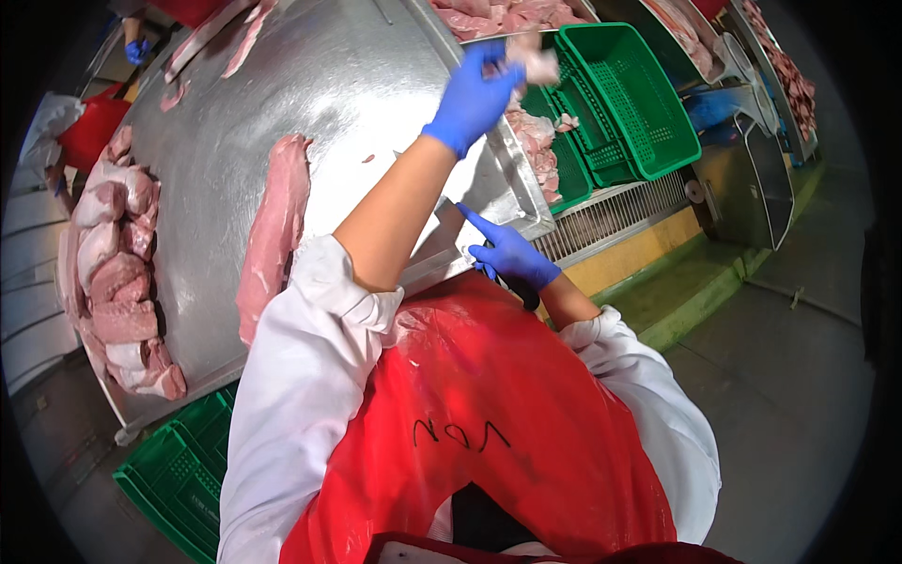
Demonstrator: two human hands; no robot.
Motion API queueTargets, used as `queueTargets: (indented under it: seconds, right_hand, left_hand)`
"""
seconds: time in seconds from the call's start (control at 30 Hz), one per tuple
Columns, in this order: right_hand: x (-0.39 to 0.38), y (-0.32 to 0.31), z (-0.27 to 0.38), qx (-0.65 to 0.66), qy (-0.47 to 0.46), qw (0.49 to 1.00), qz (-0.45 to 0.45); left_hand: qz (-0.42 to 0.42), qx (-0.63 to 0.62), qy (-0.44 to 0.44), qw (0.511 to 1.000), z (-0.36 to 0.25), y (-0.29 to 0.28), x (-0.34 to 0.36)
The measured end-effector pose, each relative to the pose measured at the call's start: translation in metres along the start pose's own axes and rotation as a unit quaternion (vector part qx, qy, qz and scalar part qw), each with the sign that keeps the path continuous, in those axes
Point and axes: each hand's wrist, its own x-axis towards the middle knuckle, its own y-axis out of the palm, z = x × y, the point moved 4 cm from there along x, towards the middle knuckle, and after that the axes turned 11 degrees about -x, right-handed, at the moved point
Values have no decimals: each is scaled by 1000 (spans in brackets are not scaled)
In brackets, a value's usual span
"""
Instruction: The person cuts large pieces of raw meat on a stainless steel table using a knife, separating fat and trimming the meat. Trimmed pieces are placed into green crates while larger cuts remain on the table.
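Observation:
My left hand (473, 101), in a blue glove, is stretched over the table's right edge. At its fingertips is a pale meat trimming (534, 59), blurred by motion. Lower down, my gloved right hand (510, 256) is closed round a knife, its index finger stretched along the blade (449, 216); the dark handle is mostly hidden. A long, trimmed pork loin (274, 230) lies on the metal table (221, 202), left of my left forearm. Beyond the table's right edge, several trimmings (536, 150) lie in a green crate, beneath the trimming at my left hand.
An upright-walled green crate (625, 103) stands at the right, beside a metal grating (620, 211). Several meat pieces (122, 282) line the table's left edge. Another green crate (183, 470) sits below the table's near-left corner. Another person's gloved hand (137, 51) shows at the far left.

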Motion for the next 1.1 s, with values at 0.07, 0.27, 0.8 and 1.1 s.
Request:
queueTargets:
  seconds: [0.07, 0.27, 0.8, 1.1]
  right_hand:
    - [-19, -5, -22, 27, 24, 999, -37]
    - [-63, 1, -60, 79, 90, 972, -202]
    - [147, 152, 203, -297, -195, 928, -116]
    - [103, 200, 127, -502, -92, 859, 38]
  left_hand:
    - [44, 27, -120, 991, 59, -17, -43]
    - [-144, 447, -122, 874, 81, -384, -215]
    - [-126, 616, -147, 764, 49, -332, -315]
    - [-183, 461, -281, 822, 51, -393, -303]
